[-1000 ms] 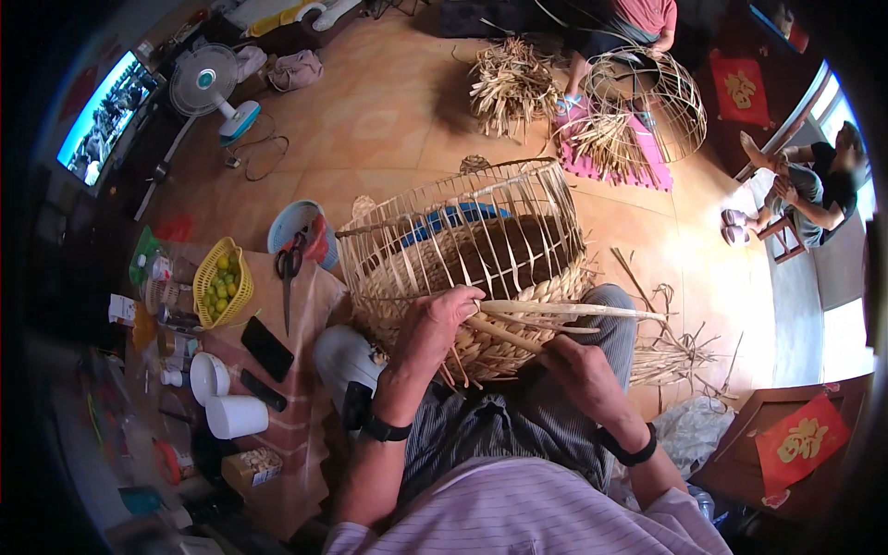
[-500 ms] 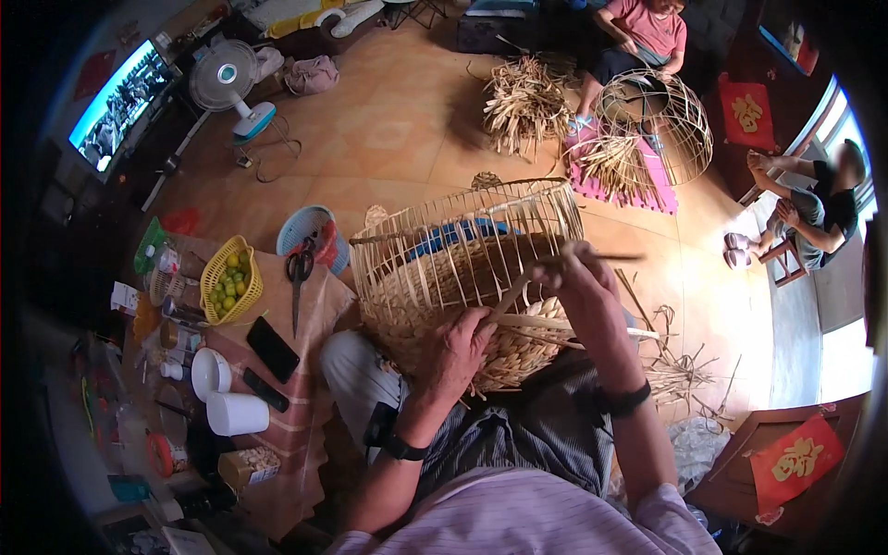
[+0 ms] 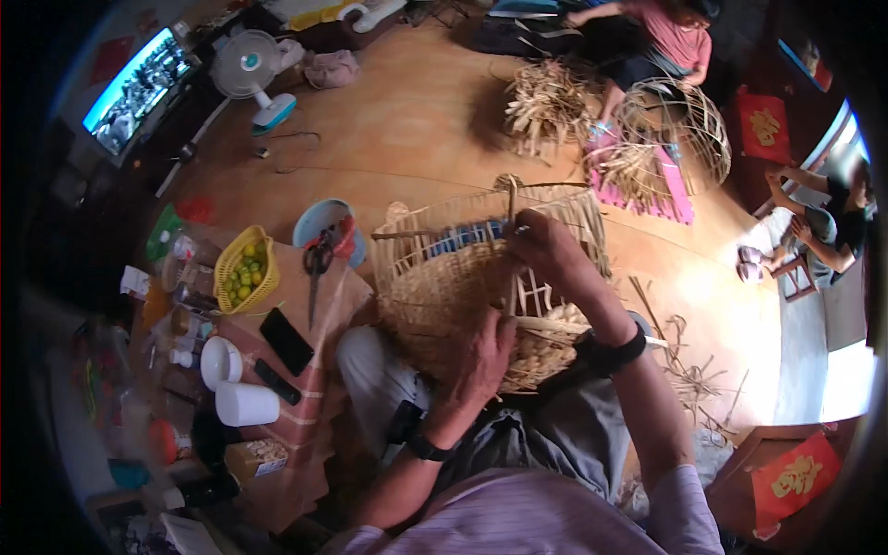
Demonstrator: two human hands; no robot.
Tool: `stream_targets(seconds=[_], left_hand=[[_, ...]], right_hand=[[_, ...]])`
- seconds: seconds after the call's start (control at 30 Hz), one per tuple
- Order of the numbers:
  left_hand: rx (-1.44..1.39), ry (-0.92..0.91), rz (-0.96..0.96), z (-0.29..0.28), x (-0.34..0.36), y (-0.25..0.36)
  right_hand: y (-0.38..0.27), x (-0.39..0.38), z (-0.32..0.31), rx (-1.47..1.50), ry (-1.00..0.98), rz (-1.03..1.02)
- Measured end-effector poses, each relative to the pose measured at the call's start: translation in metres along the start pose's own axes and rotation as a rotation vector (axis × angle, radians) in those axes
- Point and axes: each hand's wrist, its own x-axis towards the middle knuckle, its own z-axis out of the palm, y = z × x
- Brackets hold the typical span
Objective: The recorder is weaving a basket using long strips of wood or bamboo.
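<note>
A half-woven straw basket (image 3: pixel 421 301) rests on my lap, its lower wall closely plaited and bare upright stakes standing above. My left hand (image 3: pixel 483 356) is closed at the near wall, pinching a flat weaving strip low against the weave. Higher up, my right hand (image 3: pixel 548 248) has its fingers closed on the same strip (image 3: pixel 512 199), whose free end sticks up past the rim. Part of the strip is hidden behind my fingers. A paler strip (image 3: pixel 555 326) lies along the weave to the right of my left hand. Something blue (image 3: pixel 467 236) shows inside the basket.
On the left table (image 3: pixel 314 370) are scissors (image 3: pixel 317 264), a yellow basket of green fruit (image 3: pixel 242 277), a phone (image 3: pixel 287 340) and white cups (image 3: pixel 247 404). A blue bucket (image 3: pixel 351 248) stands beside it. Two people sit beyond, one by an open basket frame (image 3: pixel 717 139). Loose strips (image 3: pixel 689 365) litter the floor.
My right hand has moved left and up, swinging the strip from pointing right to nearly upright. My left hand stays low at the basket wall. The whole view has shifted slightly.
</note>
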Motion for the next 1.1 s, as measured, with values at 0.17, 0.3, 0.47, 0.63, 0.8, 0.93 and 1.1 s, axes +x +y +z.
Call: stream_targets(seconds=[0.17, 0.3, 0.47, 0.63, 0.8, 0.93, 1.1], left_hand=[[-0.180, 0.065, 0.012, 0.017, -0.002, -0.004], [-0.088, 0.018, -0.023, 0.019, 0.001, -0.004], [-0.052, -0.002, -0.023, 0.012, 0.006, -0.004], [-0.088, -0.097, -0.165, 0.015, 0.012, -0.012], [-0.010, -0.059, -0.090, 0.016, 0.016, 0.003], [-0.042, 0.009, -0.106, 0.030, 0.017, 0.000], [-0.139, -0.033, -0.094, 0.062, 0.014, -0.016]], right_hand=[[0.032, 0.005, 0.002, -0.465, 0.176, -0.311], [0.024, -0.008, 0.013, -0.618, 0.187, -0.284], [0.033, -0.002, 0.026, -0.872, 0.260, -0.466], [0.036, -0.009, 0.032, -0.604, 0.308, -0.370], [0.082, -0.035, 0.022, -0.101, 0.407, -0.211], [0.099, -0.060, 0.010, 0.420, 0.356, -0.049], [0.116, -0.130, -0.014, 0.581, 0.351, 0.100]])
